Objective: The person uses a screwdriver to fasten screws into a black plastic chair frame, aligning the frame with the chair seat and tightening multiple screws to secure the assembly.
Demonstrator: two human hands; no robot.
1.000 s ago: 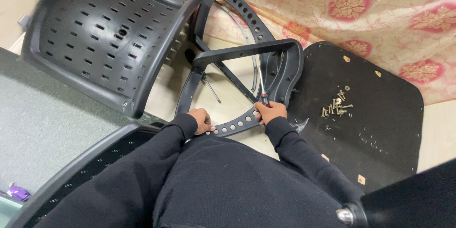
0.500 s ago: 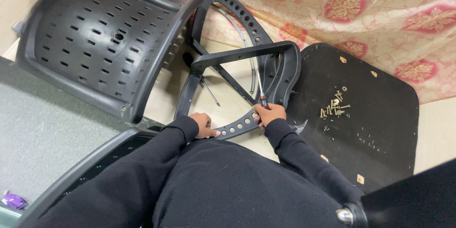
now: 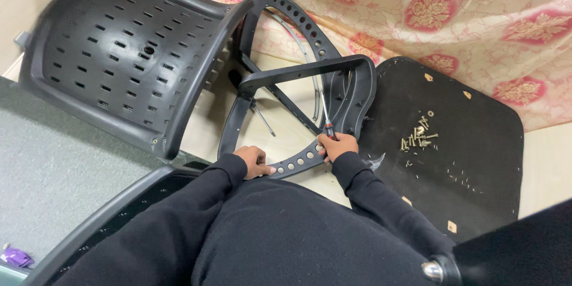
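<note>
you are at the fastening stage on the black chair frame (image 3: 298,77), by the look of it: your right hand (image 3: 337,145) is curled shut around a screwdriver (image 3: 326,120), fingers wrapped on the handle, with the shaft running up and away from you across the open middle of the frame. your left hand (image 3: 255,161) lies on the frame's near curved rail (image 3: 296,165), the one with the row of round holes, fingers bent and pressing on it with the thumb toward the holes; whether it truly grips the rail or only steadies it cannot be told from here.

the frame lies flat on the floor right in front of your lap, its holed rail running between your two hands, so both sets of fingers touch or sit just beside it. the screwdriver handle sits at the right end of that rail, against your right fingertips.

as a judgement, the next move calls for a steady frame under the left hand and a tip set squarely into a screw or hole before you turn; the tip itself is too thin to place exactly.

the perforated seat shell (image 3: 119,53) leans at the frame's far left, touching it. a pile of loose screws (image 3: 418,136) lies on the flat black board (image 3: 476,161) to your right, near your right hand but apart from it. a patterned cloth (image 3: 447,18) lies behind.
</note>
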